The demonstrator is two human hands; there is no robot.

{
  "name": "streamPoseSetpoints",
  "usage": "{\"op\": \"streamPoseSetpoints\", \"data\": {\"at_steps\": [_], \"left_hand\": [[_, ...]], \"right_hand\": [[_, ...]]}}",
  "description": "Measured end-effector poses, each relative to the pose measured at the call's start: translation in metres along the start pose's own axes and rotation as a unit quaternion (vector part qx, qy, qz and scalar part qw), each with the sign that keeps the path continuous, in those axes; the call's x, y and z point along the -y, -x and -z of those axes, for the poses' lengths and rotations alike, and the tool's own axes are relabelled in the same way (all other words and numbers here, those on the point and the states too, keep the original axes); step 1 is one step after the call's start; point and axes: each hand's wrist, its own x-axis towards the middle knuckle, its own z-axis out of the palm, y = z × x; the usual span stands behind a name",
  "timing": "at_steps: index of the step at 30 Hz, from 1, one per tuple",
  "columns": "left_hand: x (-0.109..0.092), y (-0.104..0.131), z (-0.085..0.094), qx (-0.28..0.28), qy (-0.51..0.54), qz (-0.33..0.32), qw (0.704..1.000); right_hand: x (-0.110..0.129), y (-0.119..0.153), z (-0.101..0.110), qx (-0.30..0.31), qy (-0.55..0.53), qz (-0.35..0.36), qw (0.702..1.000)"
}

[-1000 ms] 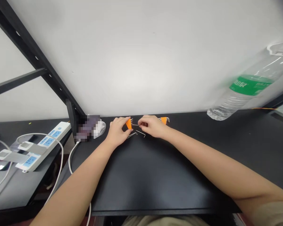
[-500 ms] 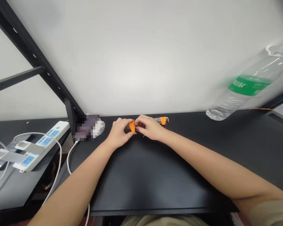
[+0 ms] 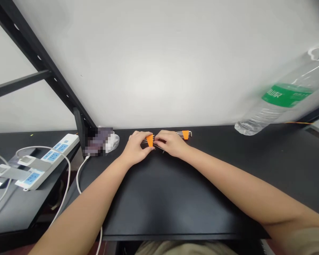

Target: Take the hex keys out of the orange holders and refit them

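Note:
Between thumb and fingers, my left hand (image 3: 135,148) grips an orange holder (image 3: 150,140) with thin metal hex keys in it. Close against its right side, my right hand (image 3: 170,143) is pinched on a thin metal hex key (image 3: 159,147), whose end shows below the fingers. A second orange holder (image 3: 185,135) with several hex keys lies on the black table (image 3: 186,198), just beyond my right hand. The fingertips of my right hand are partly hidden.
A large clear bottle with a green label (image 3: 285,95) leans at the back right. On the left are a white power strip (image 3: 49,161) with plugs, white cables (image 3: 78,177), a black metal frame (image 3: 46,67) and a blurred item beside clear plastic (image 3: 112,142).
The view has shifted slightly. Both hands stay close together, and more key ends now show between the orange holder and my right fingers.

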Motion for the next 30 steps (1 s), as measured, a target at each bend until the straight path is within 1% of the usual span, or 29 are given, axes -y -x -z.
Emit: {"op": "streamPoseSetpoints", "data": {"at_steps": [3, 6, 9, 13, 15, 16, 18, 20, 22, 24, 27, 30], "left_hand": [[0.0, 0.0, 0.0, -0.001, 0.006, -0.003, 1.0], [0.0, 0.0, -0.001, -0.002, -0.016, 0.003, 1.0], [0.002, 0.0, -0.002, -0.005, -0.028, 0.013, 1.0], [0.007, -0.001, -0.004, -0.014, -0.026, 0.031, 0.999], [0.009, -0.001, -0.004, -0.015, -0.025, 0.036, 0.999], [0.01, -0.001, -0.004, -0.015, -0.024, 0.038, 0.999], [0.01, -0.001, -0.004, -0.015, -0.02, 0.041, 0.999], [0.011, -0.001, -0.004, -0.02, -0.014, 0.041, 0.999], [0.011, -0.001, -0.004, -0.026, -0.01, 0.042, 0.999], [0.01, -0.001, -0.003, -0.03, -0.005, 0.044, 0.999], [0.01, -0.001, -0.002, -0.036, 0.006, 0.05, 0.998], [0.01, -0.001, -0.002, -0.038, 0.01, 0.052, 0.998]], "right_hand": [[0.001, 0.0, 0.0, 0.005, 0.002, 0.008, 1.0], [0.0, -0.001, 0.005, 0.037, 0.035, -0.02, 0.999], [0.001, -0.002, 0.014, 0.11, 0.087, -0.078, 0.987], [0.006, -0.004, 0.024, 0.242, 0.133, -0.151, 0.949], [0.009, -0.005, 0.025, 0.283, 0.167, -0.18, 0.927], [0.01, -0.005, 0.025, 0.29, 0.185, -0.19, 0.92], [0.011, -0.005, 0.023, 0.277, 0.206, -0.19, 0.919], [0.009, -0.004, 0.022, 0.234, 0.195, -0.16, 0.939], [0.006, -0.003, 0.021, 0.179, 0.158, -0.118, 0.964], [0.004, -0.003, 0.02, 0.136, 0.12, -0.076, 0.98], [0.003, -0.004, 0.019, 0.108, 0.088, -0.033, 0.99], [0.003, -0.004, 0.018, 0.095, 0.075, -0.018, 0.992]]}}
